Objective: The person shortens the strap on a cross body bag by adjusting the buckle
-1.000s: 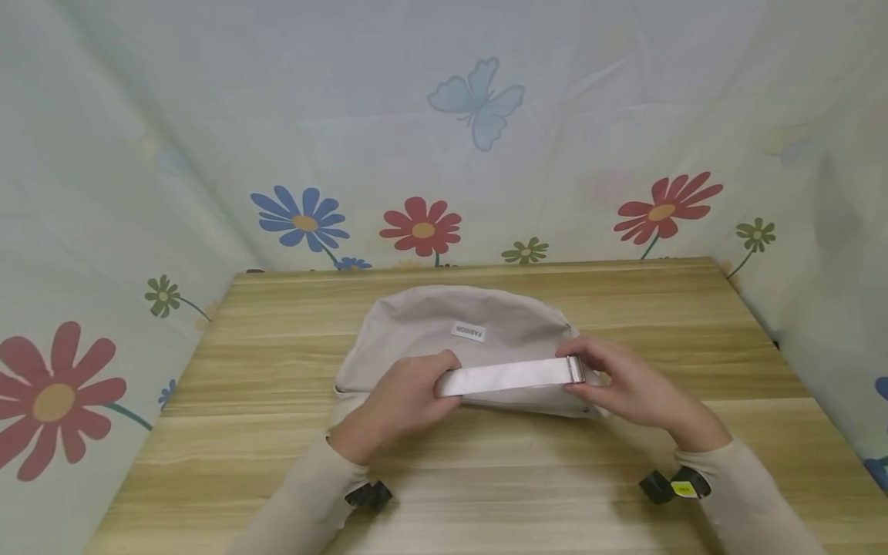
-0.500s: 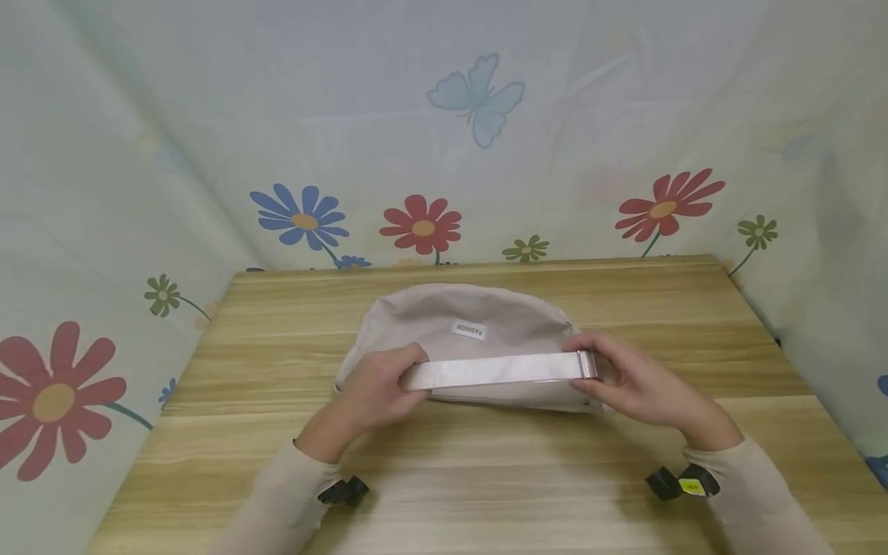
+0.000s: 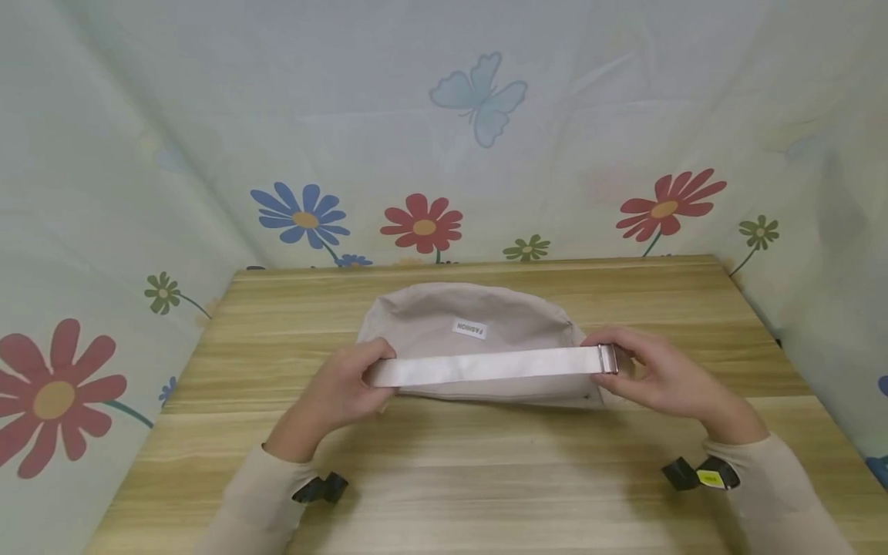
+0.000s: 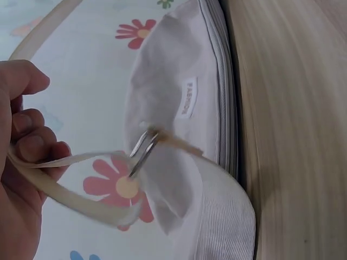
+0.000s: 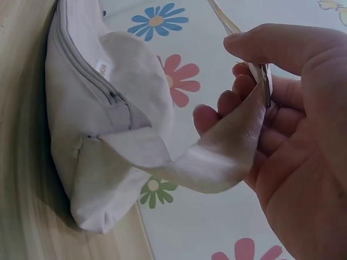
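A beige cloth bag [image 3: 416, 316] with a white "FASHION" label [image 3: 469, 329] lies on the table. Its pale webbing strap [image 3: 486, 366] is stretched straight across the bag's near side, raised toward me. My left hand [image 3: 343, 385] grips the strap's left part; in the left wrist view the fingers curl round its loop, and a metal ring [image 4: 142, 151] hangs between strap and bag. At the other end, my right hand [image 3: 666, 378] pinches the strap by its metal slider buckle [image 3: 607, 359]. A zipper [image 5: 89, 70] along the bag's edge appears in the right wrist view.
The wood-grain table [image 3: 486, 478] extends on all sides of the bag. A floral curtain [image 3: 347, 116] closes off the back and both sides. Dark wrist devices [image 3: 321, 488] sit at both sleeves.
My left hand has moved to the left along the strap, and my right hand slightly to the right. The span of strap between them has grown longer; the bag has hardly moved.
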The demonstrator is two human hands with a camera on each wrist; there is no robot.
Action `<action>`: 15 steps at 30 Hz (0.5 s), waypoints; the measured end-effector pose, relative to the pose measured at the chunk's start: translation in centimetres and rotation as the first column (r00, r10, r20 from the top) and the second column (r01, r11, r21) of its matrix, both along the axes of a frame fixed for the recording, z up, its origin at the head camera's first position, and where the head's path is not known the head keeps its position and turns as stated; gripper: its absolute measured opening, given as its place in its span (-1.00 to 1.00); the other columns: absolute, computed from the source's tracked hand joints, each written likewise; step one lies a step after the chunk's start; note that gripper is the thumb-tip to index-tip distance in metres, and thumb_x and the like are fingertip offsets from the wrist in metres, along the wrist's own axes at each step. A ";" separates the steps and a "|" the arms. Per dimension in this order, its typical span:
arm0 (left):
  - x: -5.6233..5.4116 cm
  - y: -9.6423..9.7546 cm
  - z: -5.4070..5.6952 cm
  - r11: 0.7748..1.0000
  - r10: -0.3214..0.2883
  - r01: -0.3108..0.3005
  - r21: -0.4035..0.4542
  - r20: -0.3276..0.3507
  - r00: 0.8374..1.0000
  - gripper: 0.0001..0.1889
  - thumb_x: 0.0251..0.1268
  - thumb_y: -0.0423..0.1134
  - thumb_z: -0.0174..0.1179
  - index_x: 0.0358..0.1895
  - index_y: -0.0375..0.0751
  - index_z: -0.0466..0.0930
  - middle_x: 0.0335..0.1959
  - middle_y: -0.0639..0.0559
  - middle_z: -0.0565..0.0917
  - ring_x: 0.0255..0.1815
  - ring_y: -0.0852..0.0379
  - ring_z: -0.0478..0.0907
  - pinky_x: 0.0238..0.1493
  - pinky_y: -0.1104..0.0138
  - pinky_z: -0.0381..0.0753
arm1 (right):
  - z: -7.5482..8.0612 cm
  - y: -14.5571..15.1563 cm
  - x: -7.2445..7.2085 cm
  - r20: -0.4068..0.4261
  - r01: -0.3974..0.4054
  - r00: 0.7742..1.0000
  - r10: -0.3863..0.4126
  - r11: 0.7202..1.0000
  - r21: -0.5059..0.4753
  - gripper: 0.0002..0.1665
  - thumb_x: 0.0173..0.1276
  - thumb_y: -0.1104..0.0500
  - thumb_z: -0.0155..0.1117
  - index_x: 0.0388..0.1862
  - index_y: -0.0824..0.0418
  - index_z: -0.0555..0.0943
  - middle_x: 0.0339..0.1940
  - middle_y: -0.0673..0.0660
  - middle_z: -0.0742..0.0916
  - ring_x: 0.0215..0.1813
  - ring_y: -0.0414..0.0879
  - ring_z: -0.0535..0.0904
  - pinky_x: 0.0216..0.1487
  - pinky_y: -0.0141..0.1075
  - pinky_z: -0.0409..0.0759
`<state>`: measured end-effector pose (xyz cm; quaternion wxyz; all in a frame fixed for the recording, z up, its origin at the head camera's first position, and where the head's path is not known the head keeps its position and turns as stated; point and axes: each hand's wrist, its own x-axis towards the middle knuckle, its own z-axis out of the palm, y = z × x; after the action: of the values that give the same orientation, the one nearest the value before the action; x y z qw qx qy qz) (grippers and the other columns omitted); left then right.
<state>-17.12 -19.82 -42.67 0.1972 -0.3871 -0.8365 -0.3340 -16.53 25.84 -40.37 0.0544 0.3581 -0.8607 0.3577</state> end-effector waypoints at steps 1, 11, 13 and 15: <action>0.0 -0.2 0.0 1.000 0.000 0.000 0.004 -0.002 1.000 -0.67 -0.07 -0.60 0.42 -0.33 -0.15 0.55 -0.51 0.11 0.61 -0.48 0.35 0.38 -0.47 0.54 0.39 | 0.1 0.2 -0.1 -0.003 -0.006 1.000 0.006 1.000 -0.010 -0.41 0.23 0.41 0.63 0.19 0.05 0.68 0.10 -0.04 0.79 0.09 -0.34 0.62 0.25 -0.58 0.52; 0.0 -2.1 0.1 0.999 0.033 -0.033 0.020 -0.030 0.999 -0.68 -0.08 -0.63 0.38 -0.30 -0.21 0.57 -0.48 0.08 0.60 -0.47 0.35 0.39 -0.48 0.54 0.40 | 1.0 2.2 -0.4 -0.011 -0.041 0.999 0.040 0.995 -0.093 -0.33 0.16 0.57 0.57 0.23 0.19 0.68 0.03 -0.07 0.77 0.03 -0.32 0.61 0.26 -0.63 0.50; 0.0 -2.3 0.2 0.999 0.036 -0.035 0.020 -0.033 0.999 -0.68 -0.08 -0.63 0.39 -0.30 -0.21 0.57 -0.47 0.07 0.61 -0.47 0.35 0.40 -0.48 0.54 0.42 | 1.2 2.4 -0.3 -0.018 -0.041 0.999 0.040 0.996 -0.084 -0.33 0.15 0.57 0.57 0.22 0.17 0.68 0.03 -0.08 0.77 0.02 -0.31 0.60 0.24 -0.63 0.49; 0.0 -2.6 0.2 0.999 0.044 -0.043 0.015 -0.041 0.998 -0.67 -0.09 -0.63 0.39 -0.30 -0.20 0.57 -0.47 0.07 0.62 -0.47 0.35 0.41 -0.48 0.53 0.43 | 1.4 2.6 -0.4 -0.032 -0.042 0.999 0.040 0.997 -0.070 -0.32 0.13 0.56 0.58 0.22 0.16 0.68 0.02 -0.08 0.76 0.01 -0.30 0.59 0.21 -0.62 0.49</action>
<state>-17.16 -22.39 -42.45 0.2246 -0.3741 -0.8380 -0.3275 -16.88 28.43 -38.96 0.0731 0.3790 -0.8390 0.3835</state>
